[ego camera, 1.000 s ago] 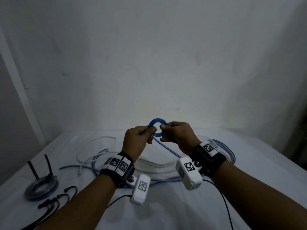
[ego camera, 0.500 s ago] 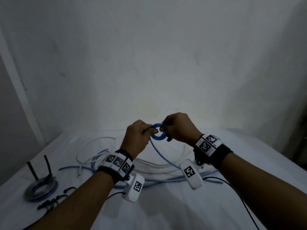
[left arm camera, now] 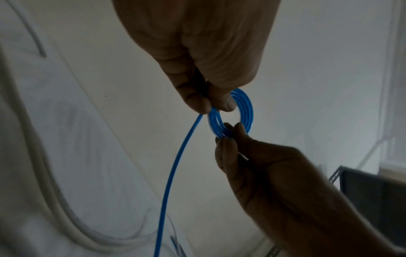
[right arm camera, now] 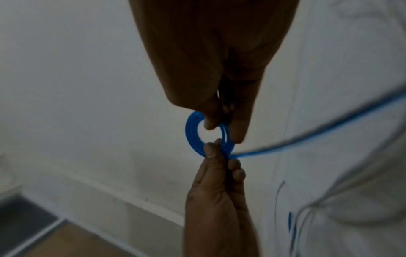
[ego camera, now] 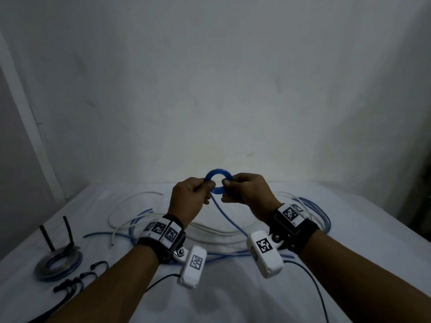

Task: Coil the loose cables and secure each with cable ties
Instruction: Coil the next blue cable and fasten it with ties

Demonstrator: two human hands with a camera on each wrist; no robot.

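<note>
Both forearms are bare. The left hand and the right hand each sit ahead of a black fabric wrist strap topped with white plates printed with black square-pattern markers. Below each strap a silver screw fixes a white oblong camera housing, marker-printed too, trailing a thin black cable.

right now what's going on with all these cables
A person is winding a blue cable into a small coil held up above the table. The left hand and the right hand each pinch one side of it. The uncoiled rest of the cable runs from the left-hand side of the coil down to the table, where white cables lie loose. At the table's left sits a finished coil, with black ties beside it. No tie is on the small coil yet.
</note>
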